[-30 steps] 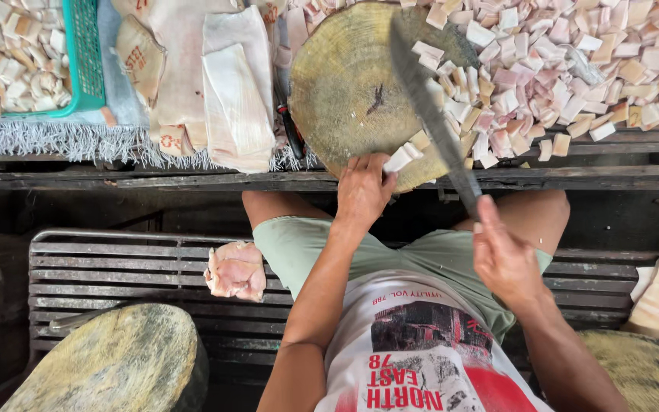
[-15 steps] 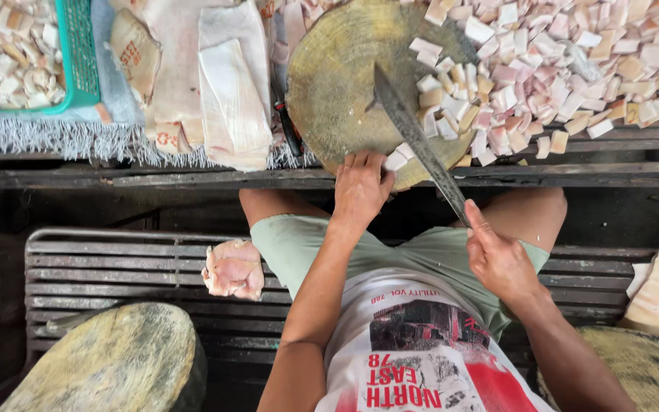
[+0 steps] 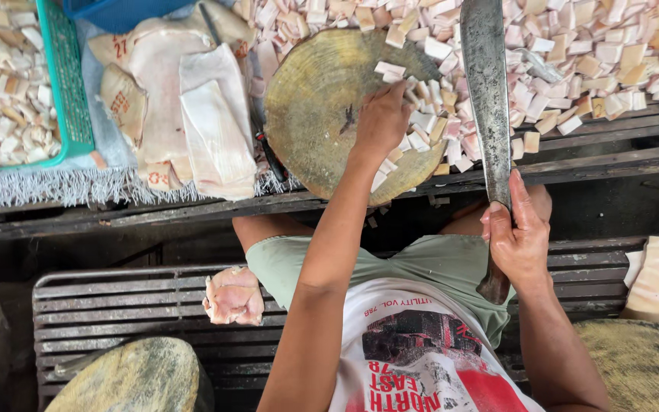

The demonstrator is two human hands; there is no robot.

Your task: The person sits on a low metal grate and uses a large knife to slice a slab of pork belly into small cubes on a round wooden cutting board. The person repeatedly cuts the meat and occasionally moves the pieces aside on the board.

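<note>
Head view: right hand clamped on the cleaver handle, blade lifted at 1 o'clock; left hand, fingers together, rests on cut cubes on the round chopping block; uncut slabs wait at 10 o'clock on the counter; work seems far from finished.

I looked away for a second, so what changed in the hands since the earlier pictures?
The left hand reached forward from the near edge of the round chopping block onto the cut pieces. The right hand swung the cleaver from slanted to nearly straight. Its grip stayed shut.
</note>
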